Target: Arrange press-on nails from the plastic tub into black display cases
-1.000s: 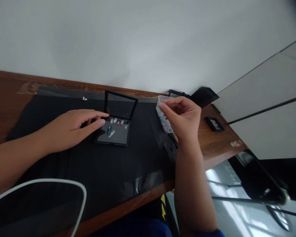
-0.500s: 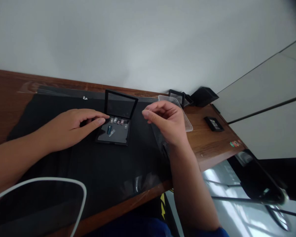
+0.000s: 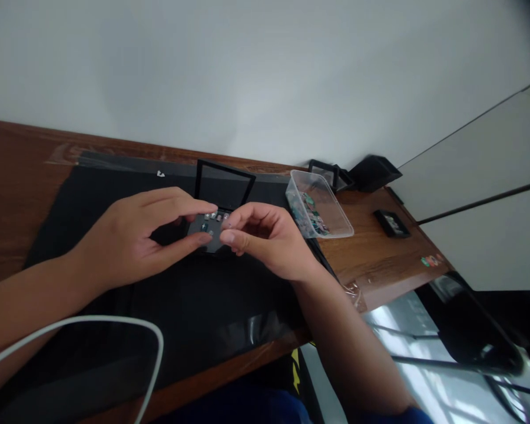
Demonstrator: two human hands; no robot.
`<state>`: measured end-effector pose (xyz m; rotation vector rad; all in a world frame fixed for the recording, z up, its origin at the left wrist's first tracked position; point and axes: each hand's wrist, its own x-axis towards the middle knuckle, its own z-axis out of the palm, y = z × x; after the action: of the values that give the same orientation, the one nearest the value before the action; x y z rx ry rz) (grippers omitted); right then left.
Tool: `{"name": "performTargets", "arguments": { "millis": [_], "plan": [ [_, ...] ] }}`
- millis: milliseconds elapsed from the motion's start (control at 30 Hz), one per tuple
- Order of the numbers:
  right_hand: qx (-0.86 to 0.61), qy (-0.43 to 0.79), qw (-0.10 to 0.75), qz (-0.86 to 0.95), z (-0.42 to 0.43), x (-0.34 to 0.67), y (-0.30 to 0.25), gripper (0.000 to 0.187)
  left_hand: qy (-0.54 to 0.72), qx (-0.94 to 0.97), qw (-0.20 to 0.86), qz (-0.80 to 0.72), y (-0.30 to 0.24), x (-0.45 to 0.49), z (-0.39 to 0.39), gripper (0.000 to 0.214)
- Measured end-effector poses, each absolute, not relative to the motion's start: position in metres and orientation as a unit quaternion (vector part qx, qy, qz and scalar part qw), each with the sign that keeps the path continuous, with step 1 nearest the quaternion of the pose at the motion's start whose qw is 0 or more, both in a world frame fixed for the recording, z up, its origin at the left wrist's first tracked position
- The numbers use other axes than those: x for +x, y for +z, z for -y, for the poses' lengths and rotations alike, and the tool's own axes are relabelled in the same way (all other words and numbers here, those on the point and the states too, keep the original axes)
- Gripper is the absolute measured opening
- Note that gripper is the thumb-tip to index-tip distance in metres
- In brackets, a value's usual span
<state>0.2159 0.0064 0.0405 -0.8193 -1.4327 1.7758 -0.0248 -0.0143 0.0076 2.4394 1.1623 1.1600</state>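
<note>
A small black case (image 3: 216, 244) lies on the dark mat with its framed, see-through lid (image 3: 226, 184) raised. Several small decorated pieces that look like false nails (image 3: 205, 227) rest in its tray. My left hand (image 3: 145, 235) reaches over the left side of the case, thumb and index finger apart, their tips at the tray; whether they touch it is unclear. Above the tray's right side, my right hand (image 3: 265, 238) has thumb and index finger pinched together. Anything between these fingertips is too small to make out. My hands partly cover the case.
A clear plastic box (image 3: 342, 227) with many small colourful pieces stands right of the mat. Black frames (image 3: 323, 171) and a dark box (image 3: 374, 172) are behind it. Further right lies a small black case (image 3: 392, 224). A white cable (image 3: 156, 353) loops at front left.
My right hand has moved left from beside the clear plastic box to the case, still pinched. My left hand has shifted right, further over the tray, its thumb and index finger spreading apart.
</note>
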Motion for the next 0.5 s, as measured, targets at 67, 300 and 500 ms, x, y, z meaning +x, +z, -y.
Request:
{"name": "performTargets", "arguments": {
  "millis": [67, 300, 500],
  "plan": [
    [-0.303, 0.702, 0.339, 0.549, -0.0059, 0.2153, 0.0386, 0.04, 0.406, 0.831, 0.087, -0.372, 0.0092, -0.0226, 0.0166, 0.033],
    [-0.292, 0.719, 0.292, 0.559, -0.0048, 0.2162, 0.0371, 0.031, 0.421, 0.841, 0.057, -0.333, 0.0116, -0.019, 0.0194, 0.031],
    [-0.299, 0.717, 0.276, 0.566, -0.0055, 0.2167, 0.0363, 0.033, 0.414, 0.854, 0.017, -0.314, 0.0106, -0.0201, 0.0196, 0.033]
  ]
}}
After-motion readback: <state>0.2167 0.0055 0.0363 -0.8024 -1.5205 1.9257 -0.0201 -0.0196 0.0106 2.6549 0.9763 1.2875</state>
